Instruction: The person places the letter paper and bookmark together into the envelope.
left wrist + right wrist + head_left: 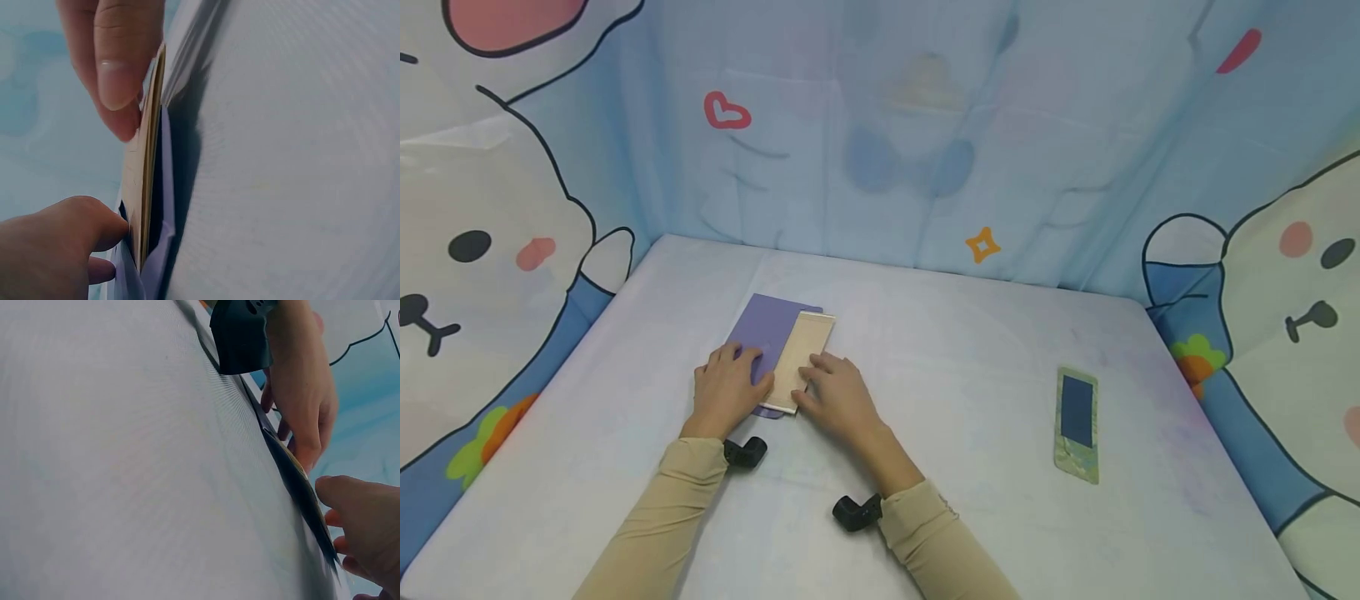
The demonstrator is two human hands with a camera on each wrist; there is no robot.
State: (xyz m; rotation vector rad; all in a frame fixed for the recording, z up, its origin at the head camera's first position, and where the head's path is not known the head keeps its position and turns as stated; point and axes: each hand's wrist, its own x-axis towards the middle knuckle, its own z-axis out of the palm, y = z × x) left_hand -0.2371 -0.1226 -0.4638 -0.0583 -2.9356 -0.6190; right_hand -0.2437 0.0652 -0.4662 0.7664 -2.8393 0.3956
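Observation:
A purple envelope (771, 321) lies on the table in the head view, to the left of its middle. A cream folded card (801, 346) sits along its right side, and the left wrist view shows its layered edge (148, 187) partly between the envelope's purple sides. My left hand (722, 387) rests on the envelope, its thumb touching near the card's left edge. Against the card's right side, the fingers and thumb of my right hand (838, 396) touch near the edge. What lies beneath the fingertips is hidden.
To the right on the white-covered table (955, 400) lies a green packet (1078, 467) with a dark blue panel. Black wrist cameras (745, 453) stick out inward from both cuffs. A blue printed curtain (895, 192) hangs behind the table.

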